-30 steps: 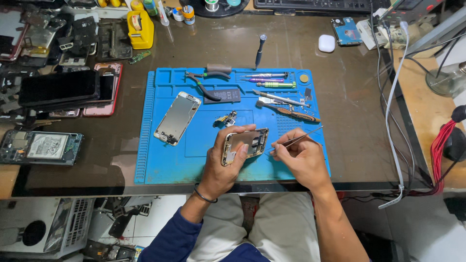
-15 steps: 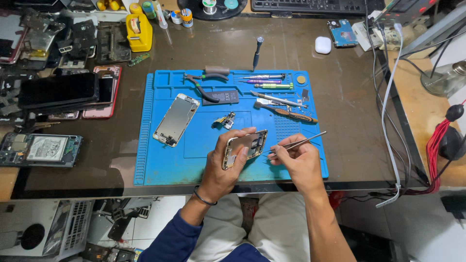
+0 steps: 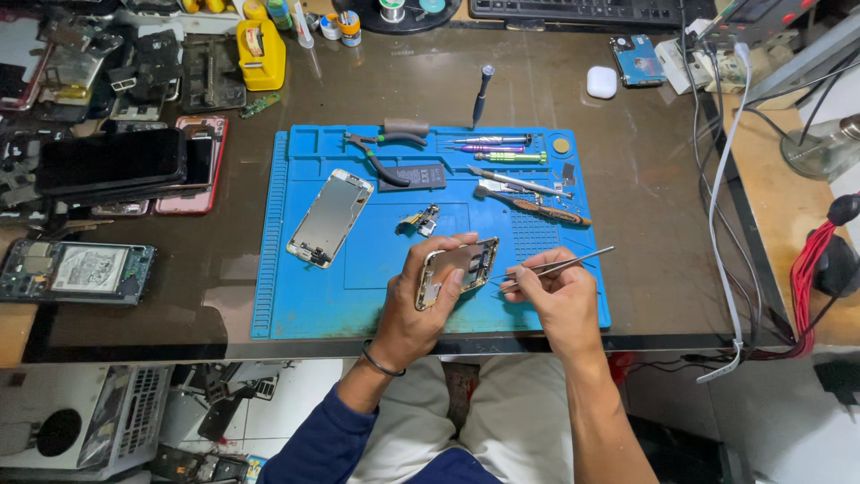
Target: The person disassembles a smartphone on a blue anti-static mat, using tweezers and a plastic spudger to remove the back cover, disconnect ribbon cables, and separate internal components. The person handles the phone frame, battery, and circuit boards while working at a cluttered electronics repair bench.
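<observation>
My left hand (image 3: pixel 421 300) grips an opened phone body (image 3: pixel 457 271), tilted with its inside facing up, above the front edge of a blue work mat (image 3: pixel 305 305). My right hand (image 3: pixel 555 296) pinches metal tweezers (image 3: pixel 560 264), with the tips pointing left toward the phone body's right edge. A detached phone screen (image 3: pixel 330 218) lies face down on the mat's left half. A small loose part (image 3: pixel 419 220) lies just behind the phone body. A black battery (image 3: pixel 412 177) lies farther back.
Pliers (image 3: pixel 376 152), screwdrivers (image 3: pixel 493 148) and other tools (image 3: pixel 528 199) fill the mat's back. Several phones and parts (image 3: pixel 107 166) are piled at the left, with an opened phone (image 3: pixel 76 271) near the edge. A yellow tape dispenser (image 3: pixel 262 54), white earbud case (image 3: pixel 601 82) and cables (image 3: pixel 726 179) are around.
The phone body is tilted more upright in my left hand. My right hand with the tweezers stays beside its right edge, and the view has shifted slightly.
</observation>
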